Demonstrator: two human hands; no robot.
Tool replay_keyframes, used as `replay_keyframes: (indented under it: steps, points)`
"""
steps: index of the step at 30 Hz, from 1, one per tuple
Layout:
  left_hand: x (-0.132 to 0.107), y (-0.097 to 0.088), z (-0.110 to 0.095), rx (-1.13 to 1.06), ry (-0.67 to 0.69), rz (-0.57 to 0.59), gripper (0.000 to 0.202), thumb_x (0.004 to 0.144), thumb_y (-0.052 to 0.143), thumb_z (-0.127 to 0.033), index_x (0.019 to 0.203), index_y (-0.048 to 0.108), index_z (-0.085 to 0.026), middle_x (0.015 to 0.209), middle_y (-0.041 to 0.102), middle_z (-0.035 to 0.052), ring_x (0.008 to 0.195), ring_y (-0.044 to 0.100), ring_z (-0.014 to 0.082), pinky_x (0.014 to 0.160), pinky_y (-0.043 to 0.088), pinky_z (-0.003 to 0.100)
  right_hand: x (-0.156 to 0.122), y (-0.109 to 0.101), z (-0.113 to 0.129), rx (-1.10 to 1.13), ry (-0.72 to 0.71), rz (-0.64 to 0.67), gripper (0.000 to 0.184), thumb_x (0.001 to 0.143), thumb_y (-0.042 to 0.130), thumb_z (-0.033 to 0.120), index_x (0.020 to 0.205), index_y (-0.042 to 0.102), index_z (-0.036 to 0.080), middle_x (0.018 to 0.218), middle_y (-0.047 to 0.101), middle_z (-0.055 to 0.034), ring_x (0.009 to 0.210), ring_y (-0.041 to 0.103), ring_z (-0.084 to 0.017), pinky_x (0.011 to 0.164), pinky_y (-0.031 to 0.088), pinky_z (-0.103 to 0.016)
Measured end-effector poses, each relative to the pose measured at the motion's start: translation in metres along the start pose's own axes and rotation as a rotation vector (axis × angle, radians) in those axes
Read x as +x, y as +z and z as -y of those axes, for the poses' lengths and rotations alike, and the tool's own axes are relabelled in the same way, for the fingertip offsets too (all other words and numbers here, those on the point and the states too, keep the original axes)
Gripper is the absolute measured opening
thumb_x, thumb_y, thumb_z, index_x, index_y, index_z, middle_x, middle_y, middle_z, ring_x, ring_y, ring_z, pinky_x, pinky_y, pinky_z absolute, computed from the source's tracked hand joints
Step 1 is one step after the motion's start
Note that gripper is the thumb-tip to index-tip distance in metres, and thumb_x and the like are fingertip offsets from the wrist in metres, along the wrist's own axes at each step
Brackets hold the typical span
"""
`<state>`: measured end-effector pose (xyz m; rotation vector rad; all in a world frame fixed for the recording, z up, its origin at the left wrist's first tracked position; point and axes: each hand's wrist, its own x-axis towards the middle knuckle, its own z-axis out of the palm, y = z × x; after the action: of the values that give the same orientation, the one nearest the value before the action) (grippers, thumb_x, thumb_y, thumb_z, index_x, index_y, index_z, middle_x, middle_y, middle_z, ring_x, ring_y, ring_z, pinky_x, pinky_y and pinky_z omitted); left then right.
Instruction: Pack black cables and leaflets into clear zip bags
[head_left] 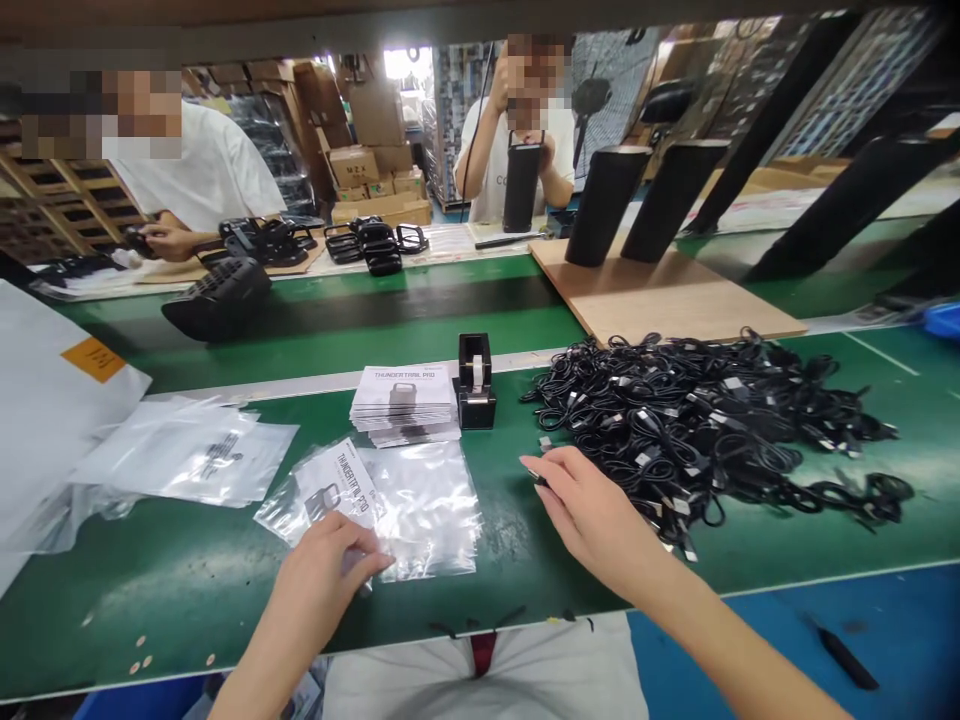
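Note:
My left hand [337,555] is closed on the lower edge of a clear plastic bag [281,512]. Inside that bag lies a printed booklet [349,480] reading "THUNDERTRAIL PAD". Just right of it a stack of clear bags [431,515] lies flat on the green table. My right hand [589,505] pinches a black cable with a metal plug, mostly hidden by the fingers, at the left border of a large heap of coiled black cables [675,420]. Behind the bags stands a pile of booklets [405,400], beside a black tape dispenser [476,380].
More printed plastic bags [202,450] lie at the left. A wooden board [667,290] carries tall black cylinders [607,205] at the back right. Across the green bench [360,320], two people in white shirts handle black parts. A black speaker-like unit [217,298] lies at the back left.

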<state>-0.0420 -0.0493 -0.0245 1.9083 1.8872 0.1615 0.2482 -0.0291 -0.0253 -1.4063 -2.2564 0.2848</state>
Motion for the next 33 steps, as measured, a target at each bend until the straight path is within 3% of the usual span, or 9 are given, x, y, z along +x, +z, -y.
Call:
replay_keyframes:
  steps: [4,6,11,16,22,26,30,33]
  points:
    - [0.005,-0.005,-0.013,-0.123,-0.079,0.058,0.021,0.075,0.051,-0.038,0.070,0.062,-0.021,0.072,0.064,0.0019,0.068,0.058,0.0203,0.064,0.041,0.030,-0.003,0.015,0.010,0.562,0.337,-0.206,0.012,0.084,0.044,0.024,0.095,0.047,0.020,0.086,0.056,-0.0038,0.072,0.059,-0.014,0.068,0.050,-0.027]
    - [0.009,-0.002,-0.020,-0.237,-0.057,0.032,0.026,0.077,0.048,-0.041,0.073,0.063,-0.020,0.074,0.065,0.0024,0.071,0.059,0.0203,0.066,0.042,0.029,-0.004,0.020,0.009,0.638,0.459,-0.203,0.014,0.082,0.047,0.027,0.094,0.046,0.020,0.078,0.057,-0.0017,0.066,0.060,-0.014,0.062,0.051,-0.027]
    - [0.016,0.011,-0.034,-0.407,-0.016,-0.013,0.028,0.078,0.046,-0.041,0.077,0.064,-0.019,0.073,0.066,0.0030,0.068,0.059,0.0198,0.062,0.043,0.027,-0.010,0.008,0.002,0.345,0.428,-0.062,0.013,0.079,0.051,0.023,0.090,0.057,0.021,0.081,0.062,-0.0015,0.063,0.058,-0.014,0.061,0.048,-0.028]
    - [0.020,0.018,-0.046,-0.341,-0.009,-0.018,0.021,0.076,0.046,-0.035,0.072,0.061,-0.021,0.060,0.061,-0.0007,0.056,0.057,0.0174,0.055,0.040,0.026,-0.015,-0.005,-0.001,0.197,0.397,-0.248,0.012,0.082,0.049,0.025,0.088,0.058,0.021,0.083,0.063,-0.0028,0.065,0.060,-0.015,0.061,0.048,-0.026]
    - [0.023,0.020,-0.052,-0.309,-0.018,-0.007,0.021,0.077,0.043,-0.035,0.073,0.059,-0.020,0.059,0.059,-0.0012,0.053,0.056,0.0166,0.055,0.040,0.026,-0.009,-0.020,-0.011,-0.140,0.233,-0.319,0.014,0.084,0.043,0.018,0.084,0.057,0.019,0.085,0.061,-0.0039,0.070,0.059,-0.015,0.061,0.046,-0.026]
    - [0.023,0.019,-0.051,-0.306,-0.041,0.011,0.022,0.077,0.043,-0.036,0.075,0.058,-0.021,0.058,0.059,-0.0018,0.054,0.057,0.0167,0.055,0.041,0.026,-0.003,-0.027,-0.019,-0.160,0.221,-0.373,0.014,0.084,0.042,0.017,0.083,0.057,0.019,0.086,0.061,-0.0045,0.075,0.060,-0.017,0.063,0.047,-0.027]
    - [0.023,0.018,-0.050,-0.326,-0.039,0.010,0.021,0.077,0.044,-0.037,0.074,0.058,-0.021,0.056,0.058,-0.0025,0.052,0.057,0.0167,0.053,0.041,0.025,-0.002,-0.028,-0.018,0.093,0.279,-0.547,0.009,0.082,0.050,0.021,0.084,0.059,0.020,0.091,0.062,-0.0057,0.084,0.060,-0.018,0.077,0.048,-0.033]
    - [0.024,0.018,-0.050,-0.393,-0.060,0.023,0.023,0.076,0.046,-0.041,0.073,0.059,-0.022,0.052,0.056,-0.0034,0.050,0.056,0.0169,0.051,0.040,0.025,-0.001,-0.020,0.001,0.614,0.477,-0.581,0.014,0.077,0.058,0.028,0.089,0.057,0.020,0.088,0.064,-0.0054,0.080,0.063,-0.018,0.075,0.051,-0.034]
